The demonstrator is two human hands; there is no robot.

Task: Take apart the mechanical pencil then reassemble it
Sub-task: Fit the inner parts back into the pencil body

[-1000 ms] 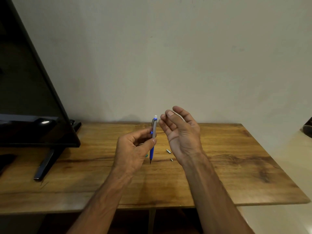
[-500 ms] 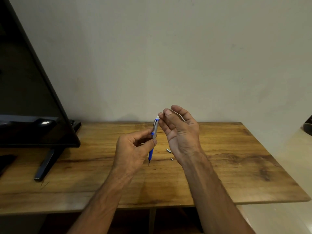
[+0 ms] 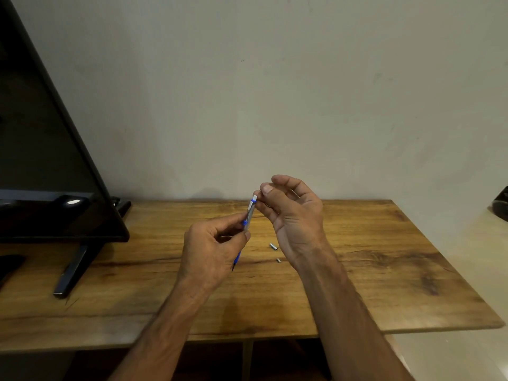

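Note:
My left hand (image 3: 211,248) grips a blue and silver mechanical pencil (image 3: 250,211) around its middle, nearly upright, dark tip down and white top end up. My right hand (image 3: 294,213) is raised beside it, fingers curled, with the thumb and a fingertip touching the pencil's top end. Whether those fingers hold a small part is hidden. Two tiny silver parts lie on the wooden table (image 3: 384,270) under my hands: a short metal sleeve (image 3: 273,246) and a smaller piece (image 3: 278,260).
A black TV (image 3: 41,160) stands at the left on a slanted foot (image 3: 71,273). A dark object (image 3: 8,266) lies at the far left edge. Another dark thing (image 3: 500,204) sits beyond the table's right side. A plain wall is behind.
My right hand has moved left and closed in until its fingertips reach the pencil's top end. My left hand has tilted the pencil slightly and held its place.

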